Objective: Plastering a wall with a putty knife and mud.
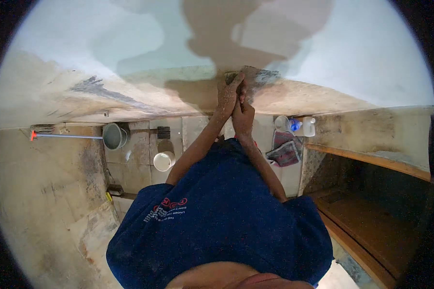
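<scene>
Overall, the wall (pixel 318 98) is stained low down. Against the wall, the dusty left hand (pixel 226 96) appears closed; the right hand (pixel 244 118) is curled just beside it, what it grips hidden, so its hold cannot be told. A dark piece (pixel 231 75) sits at the wall's face, apparently in the left grip. Advisable: press evenly, piece flat to the wall.

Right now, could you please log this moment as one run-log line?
left hand: at stained wall | right hand: beside left hand | grip: unclear | floor: grey bucket, white bucket
</scene>
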